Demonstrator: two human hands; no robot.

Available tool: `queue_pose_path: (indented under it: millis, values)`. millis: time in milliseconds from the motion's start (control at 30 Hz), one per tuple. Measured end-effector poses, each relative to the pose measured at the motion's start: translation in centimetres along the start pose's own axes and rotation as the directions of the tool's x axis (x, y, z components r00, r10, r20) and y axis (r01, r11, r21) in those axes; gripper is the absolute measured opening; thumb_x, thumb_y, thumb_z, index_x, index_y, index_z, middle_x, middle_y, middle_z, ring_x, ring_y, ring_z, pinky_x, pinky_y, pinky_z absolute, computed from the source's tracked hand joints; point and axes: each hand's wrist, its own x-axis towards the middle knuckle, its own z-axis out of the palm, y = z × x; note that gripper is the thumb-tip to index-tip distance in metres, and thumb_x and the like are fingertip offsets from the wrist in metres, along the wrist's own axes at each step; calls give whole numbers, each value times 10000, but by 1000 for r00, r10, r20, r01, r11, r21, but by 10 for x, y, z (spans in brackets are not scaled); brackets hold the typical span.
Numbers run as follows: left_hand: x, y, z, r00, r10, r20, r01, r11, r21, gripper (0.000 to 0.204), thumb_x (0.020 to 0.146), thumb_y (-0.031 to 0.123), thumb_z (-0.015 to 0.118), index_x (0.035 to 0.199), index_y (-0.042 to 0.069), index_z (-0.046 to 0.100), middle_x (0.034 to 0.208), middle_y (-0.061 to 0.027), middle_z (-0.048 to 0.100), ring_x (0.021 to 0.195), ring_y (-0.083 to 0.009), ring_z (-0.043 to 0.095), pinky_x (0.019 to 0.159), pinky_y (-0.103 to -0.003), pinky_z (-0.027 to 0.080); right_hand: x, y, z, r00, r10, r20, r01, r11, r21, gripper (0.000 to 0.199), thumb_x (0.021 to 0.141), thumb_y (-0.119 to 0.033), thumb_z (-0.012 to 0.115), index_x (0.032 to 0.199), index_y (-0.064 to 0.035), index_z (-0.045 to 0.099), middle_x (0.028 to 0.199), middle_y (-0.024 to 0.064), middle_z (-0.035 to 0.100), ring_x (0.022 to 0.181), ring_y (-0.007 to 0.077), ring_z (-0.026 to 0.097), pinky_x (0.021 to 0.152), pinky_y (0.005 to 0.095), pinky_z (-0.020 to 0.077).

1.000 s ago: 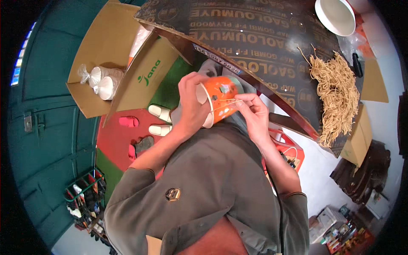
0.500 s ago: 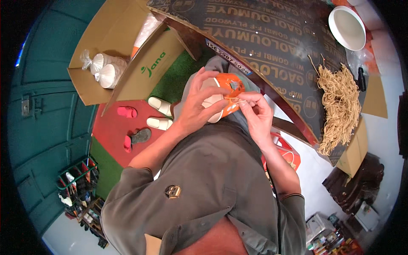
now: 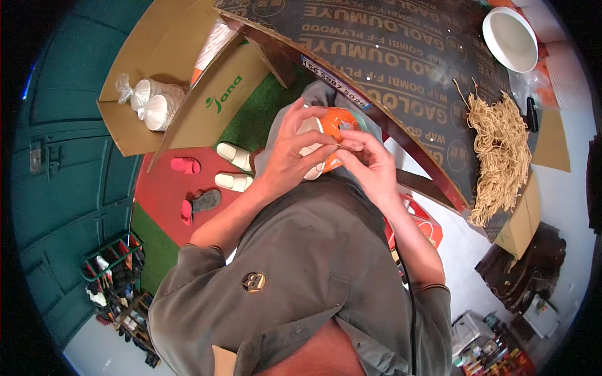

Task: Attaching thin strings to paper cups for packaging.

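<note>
My left hand (image 3: 290, 153) wraps around an orange and white paper cup (image 3: 332, 125) held in front of my chest. Beside it, my right hand (image 3: 370, 163) pinches the cup's orange side with its fingertips. Both hands hover over the near edge of a dark plywood tabletop (image 3: 401, 69). Most of the cup is hidden by my fingers.
A heap of dry straw-like strands (image 3: 501, 150) lies on the tabletop at right, with a white bowl (image 3: 509, 37) beyond it. An open cardboard box (image 3: 157, 94) holding bagged white cups (image 3: 153, 103) stands at left. Slippers (image 3: 232, 169) lie on the red and green floor.
The cup has been tilted and turned in my hands, so less of its orange side shows. Both hands have closed more tightly around it.
</note>
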Motion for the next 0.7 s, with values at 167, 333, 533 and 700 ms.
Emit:
queue_pose_path:
  millis: [167, 333, 533, 700]
  values:
    - [-2, -5, 0, 1000, 5, -6, -5, 1000, 5, 129, 914, 129, 868, 1040, 124, 844, 1480, -135, 638, 1504, -339, 519, 1360, -595, 219, -1, 6, 12, 995, 80, -53, -71, 986, 153, 174, 1056, -82, 769, 1222, -27, 768, 1054, 2, 784, 965, 62, 708, 894, 256, 572]
    - [-1, -7, -2, 999, 38, 23, -39, 998, 46, 403, 915, 102, 868, 1291, 80, 725, 1527, -144, 585, 1519, -340, 507, 1341, -597, 287, 2, 18, 2, 998, 32, -55, -27, 995, 94, 117, 1090, -83, 725, 1181, -10, 731, 1044, 1, 775, 955, 55, 696, 879, 243, 562]
    - [-33, 2, 25, 930, -313, -192, 239, 913, -330, 898, 879, 50, 895, 1603, 74, 365, 1701, -149, 303, 1585, -307, 405, 1296, -516, 410, 7, 16, 9, 992, 70, -104, -52, 986, 160, 99, 1111, -99, 699, 1144, -5, 701, 1026, -2, 767, 928, 47, 678, 860, 245, 558]
    - [-38, 11, 24, 814, -580, -27, 470, 686, -556, 260, 1081, 63, 724, 1320, -36, 701, 1043, -54, 817, 905, -95, 755, 871, -252, 614, 6, 15, 12, 992, 62, -109, -62, 998, 12, 98, 1083, -90, 724, 1129, -6, 702, 1005, 23, 777, 921, 75, 702, 837, 269, 568]
